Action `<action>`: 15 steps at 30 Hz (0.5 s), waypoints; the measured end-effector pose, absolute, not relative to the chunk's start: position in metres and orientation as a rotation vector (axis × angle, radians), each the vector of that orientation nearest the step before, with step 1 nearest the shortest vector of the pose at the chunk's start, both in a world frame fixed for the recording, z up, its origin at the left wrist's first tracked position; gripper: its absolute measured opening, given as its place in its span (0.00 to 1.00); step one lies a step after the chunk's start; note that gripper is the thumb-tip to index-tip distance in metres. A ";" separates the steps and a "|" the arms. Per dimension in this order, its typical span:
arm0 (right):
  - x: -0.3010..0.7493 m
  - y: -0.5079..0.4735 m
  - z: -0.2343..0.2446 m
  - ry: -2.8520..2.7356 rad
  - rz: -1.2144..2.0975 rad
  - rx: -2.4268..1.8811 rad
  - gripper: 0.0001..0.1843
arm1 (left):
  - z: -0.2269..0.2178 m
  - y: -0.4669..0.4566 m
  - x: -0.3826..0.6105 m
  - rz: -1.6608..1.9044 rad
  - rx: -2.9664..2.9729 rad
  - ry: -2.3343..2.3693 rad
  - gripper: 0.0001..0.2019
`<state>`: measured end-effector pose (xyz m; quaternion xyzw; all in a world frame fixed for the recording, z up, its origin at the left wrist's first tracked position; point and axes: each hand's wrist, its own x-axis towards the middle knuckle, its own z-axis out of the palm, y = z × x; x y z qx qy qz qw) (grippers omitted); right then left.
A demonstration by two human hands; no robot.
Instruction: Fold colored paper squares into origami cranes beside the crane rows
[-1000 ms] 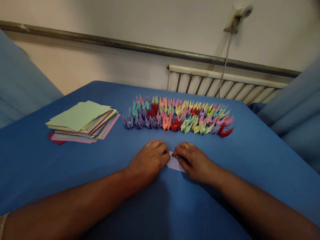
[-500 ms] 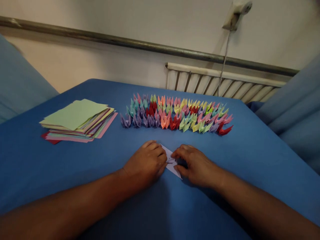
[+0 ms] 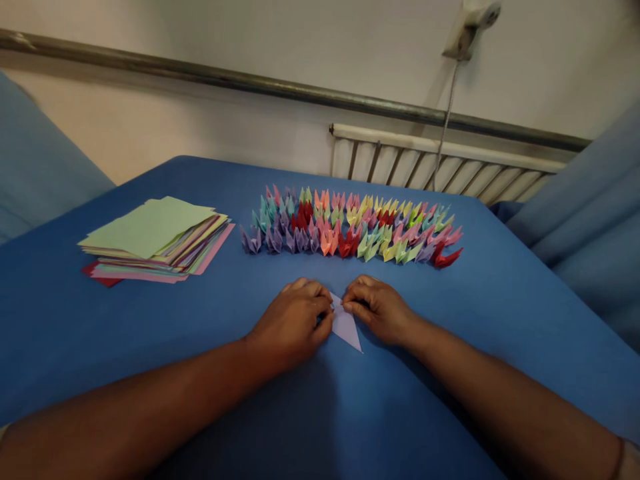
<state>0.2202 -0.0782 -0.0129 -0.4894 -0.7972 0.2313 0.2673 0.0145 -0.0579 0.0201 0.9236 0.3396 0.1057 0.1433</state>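
A pale lilac piece of folded paper (image 3: 346,328) lies on the blue tabletop between my two hands, one pointed corner facing me. On its left side my left hand (image 3: 300,319) is closed, thumb and fingers pinching the edge. My right hand (image 3: 376,308) pinches the paper's upper right part between thumb and forefinger. The fingers of both hands cover some of the folds.
Rows of colourful folded paper cranes (image 3: 350,230) stand beyond my hands. To the left is a stack of coloured paper sheets (image 3: 155,230), light green on top. A radiator (image 3: 395,160) and a metal pipe (image 3: 250,85) run along the wall behind the blue table (image 3: 200,400).
My right hand has moved slightly up and its thumb and forefinger have closed on the paper. The paper's near part now shows as a flat, smooth flap. The view has shifted slightly.
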 end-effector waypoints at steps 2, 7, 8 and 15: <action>0.217 -0.080 -0.013 -2.130 0.605 -1.378 0.04 | 0.020 -0.057 0.015 0.304 2.648 1.009 0.09; 0.215 -0.080 -0.017 -2.100 0.570 -1.406 0.03 | 0.015 -0.053 0.014 0.298 2.618 1.032 0.05; 0.216 -0.080 -0.018 -2.103 0.565 -1.397 0.03 | 0.014 -0.052 0.013 0.305 2.617 1.030 0.04; 0.216 -0.082 -0.015 -2.150 0.525 -1.373 0.05 | 0.013 -0.048 0.010 0.376 2.769 0.811 0.07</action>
